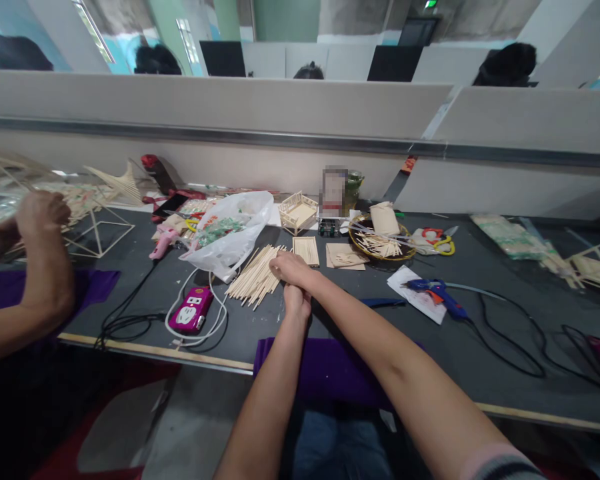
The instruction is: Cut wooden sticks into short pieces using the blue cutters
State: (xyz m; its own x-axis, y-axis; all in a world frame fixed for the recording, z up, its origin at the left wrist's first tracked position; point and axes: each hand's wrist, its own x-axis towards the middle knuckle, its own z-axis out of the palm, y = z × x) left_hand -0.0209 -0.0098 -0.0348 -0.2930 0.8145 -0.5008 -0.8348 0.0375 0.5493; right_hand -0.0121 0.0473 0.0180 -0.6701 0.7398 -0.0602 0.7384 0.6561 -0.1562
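Observation:
My right hand [291, 269] rests palm down on the dark table [500, 293], its fingers curled over the near end of a pile of thin wooden sticks [254, 275]. My left hand [297, 302] lies just below it, fingers closed together, touching the right wrist; what it holds, if anything, is hidden. A small flat panel of glued sticks [306, 250] lies just beyond my right hand.
A pink power strip [191, 311] with white cable lies left of the sticks, a plastic bag [229, 229] behind it. A blue glue gun [437, 293] on paper is at right, a basket [380, 245] and stick crate [299, 211] farther back. Another person's arms [35, 267] work at left.

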